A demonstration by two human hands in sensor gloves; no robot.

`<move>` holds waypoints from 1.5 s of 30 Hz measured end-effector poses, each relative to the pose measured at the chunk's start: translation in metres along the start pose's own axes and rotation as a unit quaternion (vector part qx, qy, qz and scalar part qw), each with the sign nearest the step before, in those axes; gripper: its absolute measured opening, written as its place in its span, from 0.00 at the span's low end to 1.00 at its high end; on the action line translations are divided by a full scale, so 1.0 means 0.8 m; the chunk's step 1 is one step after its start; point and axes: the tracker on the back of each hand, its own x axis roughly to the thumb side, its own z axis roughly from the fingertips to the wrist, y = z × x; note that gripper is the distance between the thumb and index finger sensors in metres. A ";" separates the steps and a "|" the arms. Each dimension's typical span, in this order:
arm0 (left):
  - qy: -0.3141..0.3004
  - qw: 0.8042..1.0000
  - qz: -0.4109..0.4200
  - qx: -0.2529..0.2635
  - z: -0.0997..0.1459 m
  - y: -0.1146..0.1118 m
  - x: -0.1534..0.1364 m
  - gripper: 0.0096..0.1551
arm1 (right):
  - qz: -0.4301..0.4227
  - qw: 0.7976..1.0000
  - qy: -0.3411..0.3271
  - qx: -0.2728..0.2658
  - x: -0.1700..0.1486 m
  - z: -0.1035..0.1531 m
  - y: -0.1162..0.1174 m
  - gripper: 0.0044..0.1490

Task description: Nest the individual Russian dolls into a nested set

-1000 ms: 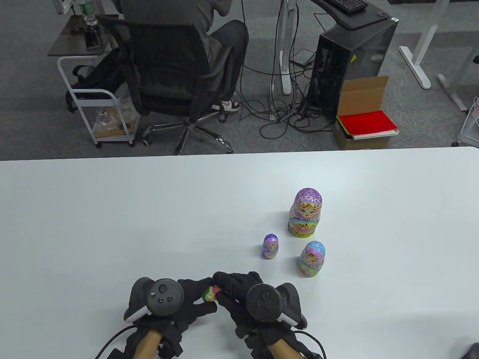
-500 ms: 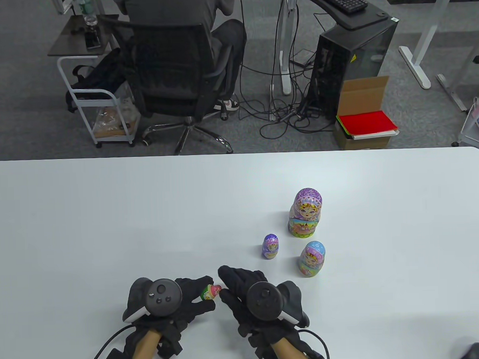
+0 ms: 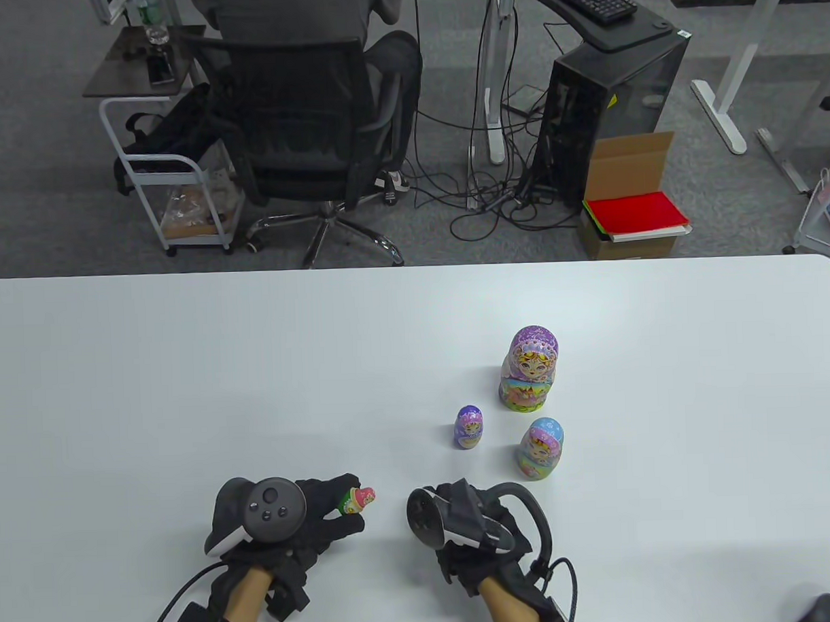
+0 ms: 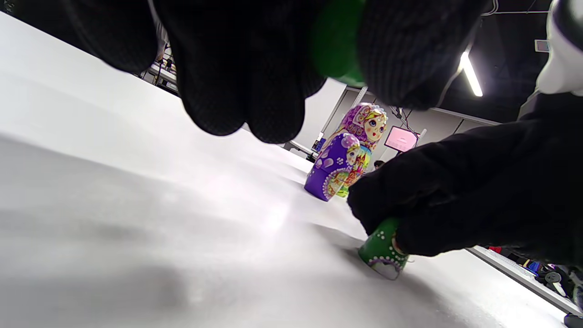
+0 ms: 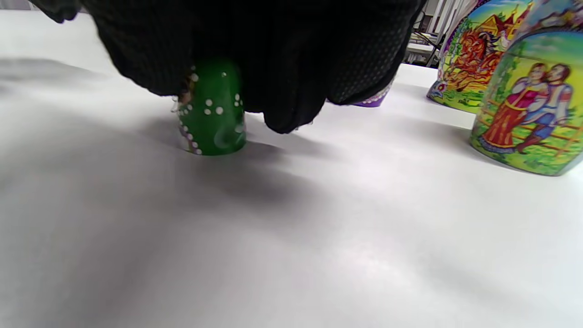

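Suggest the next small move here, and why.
Probably the right hand should settle the green piece upright on the table and let go. Its fingers grip the piece, whose base already touches the table, while the left hand holds the pink-topped piece.

Beyond the far edge of the white table [image 3: 253, 344] lay grey carpet [image 3: 51, 201]. A person sat in a black mesh office chair [image 3: 299, 118] past the far left part. Left of the chair stood a white rolling cart [image 3: 173, 197]. A black computer tower [image 3: 605, 107] stood amid tangled cables [image 3: 479, 193], an open cardboard box [image 3: 632, 194] with red folders beside it.
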 end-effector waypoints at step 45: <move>-0.036 0.999 0.009 -0.012 -0.003 -0.009 0.014 0.41 | -0.411 0.893 -0.127 -0.132 -0.017 0.015 -0.011 0.31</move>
